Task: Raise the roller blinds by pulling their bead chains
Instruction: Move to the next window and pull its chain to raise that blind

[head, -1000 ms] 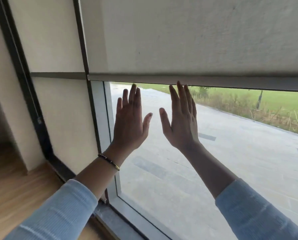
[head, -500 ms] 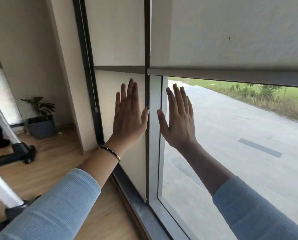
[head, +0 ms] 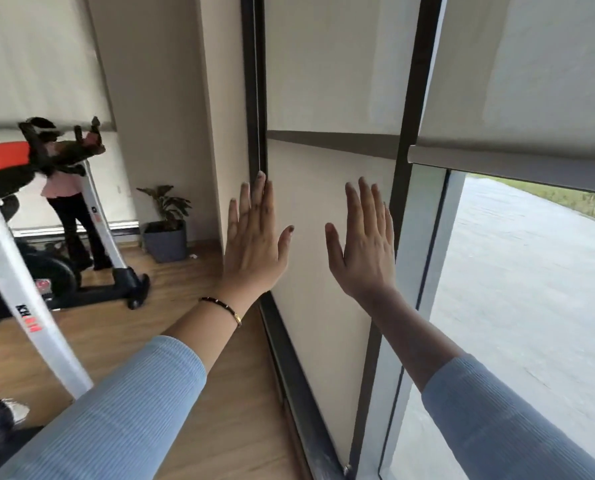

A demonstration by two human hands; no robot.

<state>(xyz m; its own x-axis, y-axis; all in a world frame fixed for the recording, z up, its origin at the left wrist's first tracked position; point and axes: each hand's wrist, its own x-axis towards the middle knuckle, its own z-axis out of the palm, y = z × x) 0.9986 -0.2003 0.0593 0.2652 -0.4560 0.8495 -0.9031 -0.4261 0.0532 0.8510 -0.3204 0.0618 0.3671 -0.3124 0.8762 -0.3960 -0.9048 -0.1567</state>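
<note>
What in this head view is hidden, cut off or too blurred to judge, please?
- Bead chain: head view, only a thin line along the dark frame; beads too small to resolve.
- Right blind: top cut off by the picture's edge, so its roller is unseen.
- Left hand and right hand: open, seen from behind; palms hidden.
- Exercise bike: blurred, cropped at the left edge.

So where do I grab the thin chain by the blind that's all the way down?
Probably pinch the bead chain on its straight hanging stretch, just above the left hand. Come from the front, the room side: it seems to hang flat against the dark frame, with the wall close on its left.
</note>
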